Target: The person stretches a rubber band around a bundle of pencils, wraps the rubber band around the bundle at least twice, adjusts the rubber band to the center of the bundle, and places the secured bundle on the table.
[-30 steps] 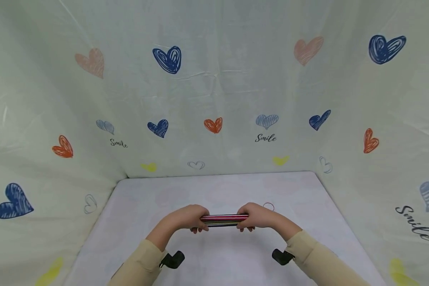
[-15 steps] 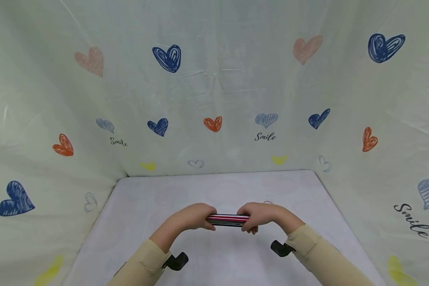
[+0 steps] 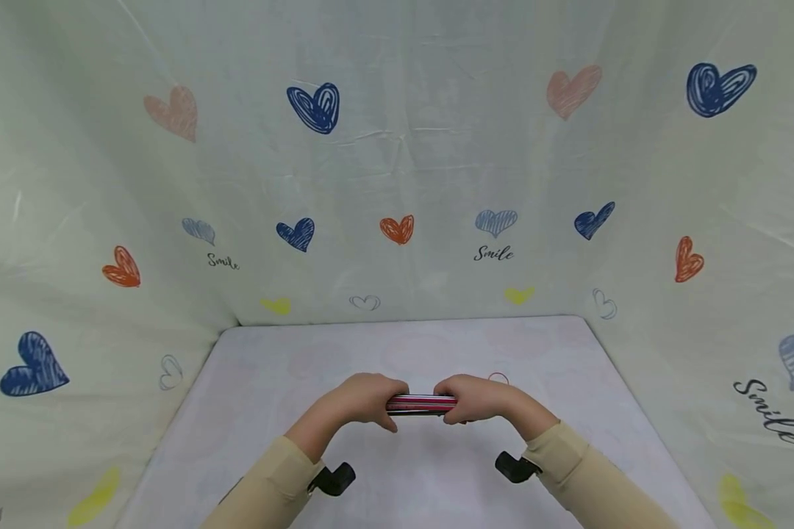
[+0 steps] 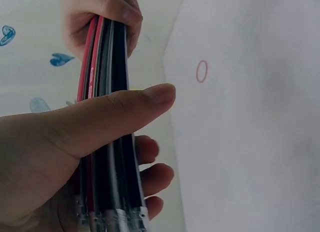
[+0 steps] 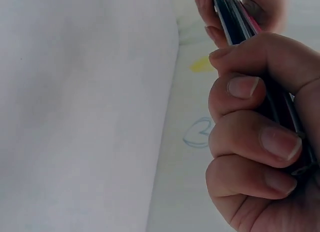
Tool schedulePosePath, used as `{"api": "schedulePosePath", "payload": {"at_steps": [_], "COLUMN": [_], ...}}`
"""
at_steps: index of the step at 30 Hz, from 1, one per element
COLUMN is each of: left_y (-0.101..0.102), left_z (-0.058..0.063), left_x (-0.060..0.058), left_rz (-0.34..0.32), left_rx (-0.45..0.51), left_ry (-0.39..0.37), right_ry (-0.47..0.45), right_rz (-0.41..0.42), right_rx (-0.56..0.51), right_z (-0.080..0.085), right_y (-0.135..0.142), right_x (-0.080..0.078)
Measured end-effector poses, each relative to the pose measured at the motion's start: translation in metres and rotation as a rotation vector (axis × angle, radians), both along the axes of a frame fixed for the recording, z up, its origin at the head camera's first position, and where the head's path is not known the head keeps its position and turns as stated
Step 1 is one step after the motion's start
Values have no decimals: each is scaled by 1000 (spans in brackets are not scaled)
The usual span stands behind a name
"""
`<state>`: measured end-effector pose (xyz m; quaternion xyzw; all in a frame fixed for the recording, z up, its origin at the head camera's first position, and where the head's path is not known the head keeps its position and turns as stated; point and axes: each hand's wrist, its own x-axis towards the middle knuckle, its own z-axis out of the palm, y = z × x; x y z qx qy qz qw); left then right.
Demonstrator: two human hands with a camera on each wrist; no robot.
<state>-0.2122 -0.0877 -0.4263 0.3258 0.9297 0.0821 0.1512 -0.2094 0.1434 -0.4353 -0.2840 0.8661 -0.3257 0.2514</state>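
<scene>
Held one end of the bundle of sticks (image 3: pixel 422 405) in the left grip (image 3: pixel 368 399), pinched between thumb and curled fingers. Had the left thumb (image 4: pixel 120 112) laid nearly straight across the sticks in the left wrist view, with fingertips poking out past the other side. Held the opposite end in the right grip (image 3: pixel 481 399), clasped with the fingers (image 5: pixel 235 132) curled round and nails showing in the right wrist view. Left just a short middle stretch bare between the two grips.

Held the bundle level in the head view, running side to side, seemingly lifted above the bench (image 3: pixel 271 353). Counted red, black and dark blue among the stick colours, with thin pale edges. Saw pale, shiny ends below the left thumb, too dim to name. Could not tell pens from pencils.

Spotted a thin red loop (image 4: pixel 197 72) lying on the white bench, just beyond the right grip in the head view and partly hidden there. Wore beige on both arms: left sleeve (image 3: pixel 265 488), right sleeve (image 3: pixel 592 474). Had black gadgets (image 3: pixel 336 479) strapped at both cuffs. Hung behind and around the bench: a pale curtain (image 3: pixel 397 162), printed with blue, red, pink and yellow hearts and "Smile" lettering.
</scene>
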Motion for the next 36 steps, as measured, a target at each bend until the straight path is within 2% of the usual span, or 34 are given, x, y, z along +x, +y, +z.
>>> {"api": "schedulePosePath", "payload": {"at_steps": [4,8,13,17,21,26,30,36], "left_y": [6,11,10,8,8,5,0,-7], "left_z": [-1,-3,-8,-10,-12,-12,-9,-8], "left_x": [-2,-3,-5,-5,-2,-1,-2,-3], "left_rz": [-17,28,90,119,127,158,191,202], "left_rx": [1,45,145,156,123,95,105,122], "left_ry": [-27,-112,-244,-304,-294,-236,-197,-190], "right_ry": [9,25,68,116,142,157,188,211], "right_rz": [-6,-25,-73,-102,-151,-249,-344,-460], "right_rx": [-6,-28,-75,-101,-162,-305,-398,-517], "right_z": [-3,-4,-9,-15,-21,-30,-37,-48], "right_y": [-4,-7,-8,-7,-6,-3,-4,-8], "right_x": [2,3,3,4,6,11,13,18]}}
